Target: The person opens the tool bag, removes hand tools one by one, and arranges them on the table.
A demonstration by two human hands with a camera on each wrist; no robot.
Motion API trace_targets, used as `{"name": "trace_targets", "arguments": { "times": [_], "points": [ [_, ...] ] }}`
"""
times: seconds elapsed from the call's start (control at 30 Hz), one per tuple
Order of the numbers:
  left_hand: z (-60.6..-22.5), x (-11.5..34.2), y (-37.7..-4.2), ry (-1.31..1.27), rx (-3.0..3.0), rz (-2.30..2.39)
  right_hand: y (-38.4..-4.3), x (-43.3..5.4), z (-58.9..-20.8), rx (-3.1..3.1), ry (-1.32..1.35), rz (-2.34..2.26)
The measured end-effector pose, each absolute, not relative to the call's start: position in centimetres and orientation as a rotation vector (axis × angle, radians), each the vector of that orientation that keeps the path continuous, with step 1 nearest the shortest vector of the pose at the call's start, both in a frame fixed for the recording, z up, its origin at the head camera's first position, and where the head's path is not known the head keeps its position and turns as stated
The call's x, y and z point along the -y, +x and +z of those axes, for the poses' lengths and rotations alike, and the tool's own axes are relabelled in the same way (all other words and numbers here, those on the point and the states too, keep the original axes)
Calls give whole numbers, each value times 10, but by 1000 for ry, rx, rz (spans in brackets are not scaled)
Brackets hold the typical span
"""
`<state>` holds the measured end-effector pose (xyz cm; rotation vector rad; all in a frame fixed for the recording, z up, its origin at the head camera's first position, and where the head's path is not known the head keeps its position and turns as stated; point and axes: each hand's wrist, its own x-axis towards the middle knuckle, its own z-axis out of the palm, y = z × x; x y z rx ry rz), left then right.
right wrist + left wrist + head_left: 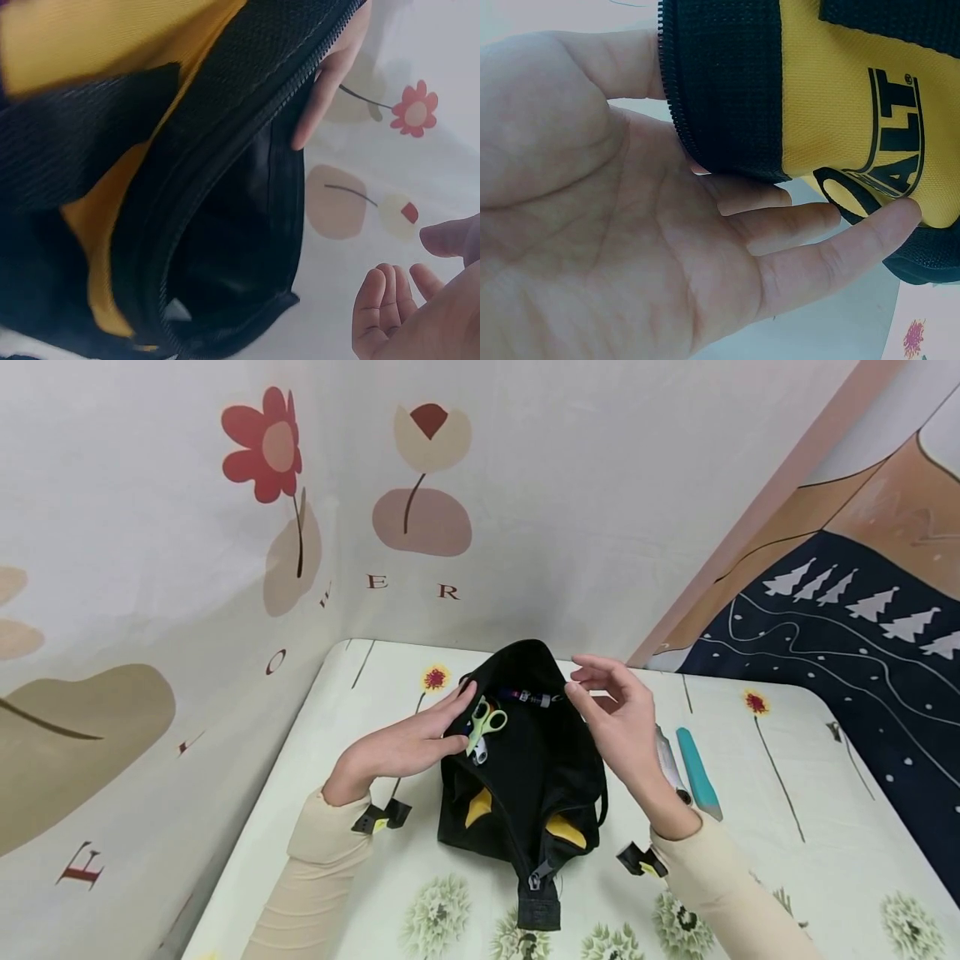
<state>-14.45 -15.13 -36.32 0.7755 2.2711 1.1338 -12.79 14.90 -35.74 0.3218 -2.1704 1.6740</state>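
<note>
A black and yellow zippered tool bag (517, 777) stands on the table with its mouth unzipped. Its left rim lies between the straight fingers and thumb of my left hand (416, 743); in the left wrist view, some fingers rest along the yellow lettered side (840, 97). Light green scissors (487, 721) sit inside at the left wall, beside small items too indistinct to name. A purple and silver slim item (531, 697) lies at the far inner wall. Near the right rim hovers my right hand (618, 706), fingers loosely bent and holding nothing; the right wrist view shows it apart from the bag.
Right of the bag, on the flower-patterned table (750, 810), lie a teal-handled tool (697, 768) and a grey tool (670, 758) partly hidden by my right hand. Printed cloth walls (562, 510) enclose the table at the back and left.
</note>
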Motion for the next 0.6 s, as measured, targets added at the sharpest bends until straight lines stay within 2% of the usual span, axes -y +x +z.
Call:
{"name": "trace_targets", "arguments": {
  "times": [0.33, 0.6],
  "points": [
    [-361, 152, -144, 798, -2279, 1135, -144, -121, -361, 2190, 436, 1672],
    [-360, 152, -146, 793, -2281, 1127, -156, -106, -377, 2258, 454, 1664]
  ]
}}
